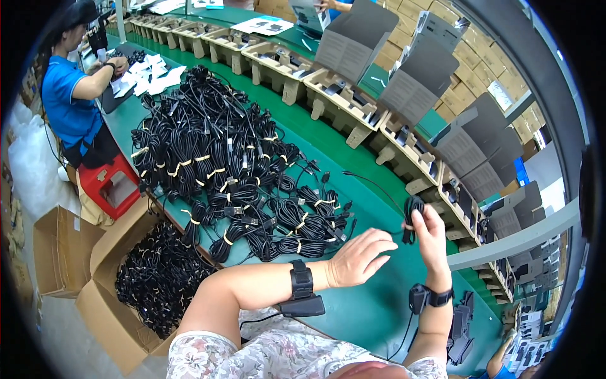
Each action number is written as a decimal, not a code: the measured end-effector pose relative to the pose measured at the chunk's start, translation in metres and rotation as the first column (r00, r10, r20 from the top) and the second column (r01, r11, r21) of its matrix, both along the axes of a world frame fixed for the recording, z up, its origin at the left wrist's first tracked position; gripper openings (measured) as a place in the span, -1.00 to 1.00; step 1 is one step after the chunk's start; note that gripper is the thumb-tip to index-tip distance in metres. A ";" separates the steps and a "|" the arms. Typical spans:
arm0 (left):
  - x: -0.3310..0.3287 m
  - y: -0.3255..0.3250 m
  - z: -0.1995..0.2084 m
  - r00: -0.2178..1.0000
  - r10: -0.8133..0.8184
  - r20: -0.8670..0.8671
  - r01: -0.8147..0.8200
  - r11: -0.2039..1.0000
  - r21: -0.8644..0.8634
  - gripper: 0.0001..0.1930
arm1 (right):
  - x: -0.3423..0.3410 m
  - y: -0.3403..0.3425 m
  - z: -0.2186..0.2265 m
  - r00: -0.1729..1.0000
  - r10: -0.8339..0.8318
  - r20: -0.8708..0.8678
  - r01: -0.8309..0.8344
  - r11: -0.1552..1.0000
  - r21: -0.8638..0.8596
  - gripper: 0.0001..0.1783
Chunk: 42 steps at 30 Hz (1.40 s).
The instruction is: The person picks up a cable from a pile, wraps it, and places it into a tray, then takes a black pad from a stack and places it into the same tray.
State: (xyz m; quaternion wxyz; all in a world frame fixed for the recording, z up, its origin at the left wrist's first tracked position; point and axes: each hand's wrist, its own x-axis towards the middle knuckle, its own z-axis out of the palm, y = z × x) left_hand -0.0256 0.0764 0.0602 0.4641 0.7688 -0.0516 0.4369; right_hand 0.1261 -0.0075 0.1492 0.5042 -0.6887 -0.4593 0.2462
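My right hand (431, 235) is closed on a coiled black cable (412, 213) above the right part of the green table (360, 294). One loose cable end sticks out of the coil toward the far left. Just left of it, my left hand (363, 258) holds nothing, its fingers stretched out and slightly bent. Beyond and left of my left hand lies a big heap of black USB cables (214, 145), many in bundles tied with pale bands. The nearest bundles (300, 221) lie close to my left fingers.
Pulp trays (344, 104) holding small black parts line the conveyor, with open grey boxes (413, 79) behind. A carton of cables (161, 278) stands at left. A person in blue (69, 95) works at far left beside a red stool (113, 186). Black parts (463, 325) lie right of my forearm.
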 end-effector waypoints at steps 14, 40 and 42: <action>0.001 -0.033 0.008 0.684 -0.723 0.094 0.399 0.263 -0.878 -0.71 | -0.026 -0.068 -0.031 0.998 -0.066 -0.008 0.067 0.997 0.044 -0.78; 0.019 -0.016 -0.001 0.560 -0.669 -0.488 0.278 0.707 -0.651 -0.60 | -0.027 -0.079 -0.026 0.561 0.225 0.796 -0.150 0.974 -0.170 -0.67; 0.024 -0.015 -0.005 0.561 -0.728 -0.394 0.282 0.615 -0.736 -0.65 | -0.023 -0.079 -0.022 0.554 0.227 0.801 -0.134 0.974 -0.183 -0.69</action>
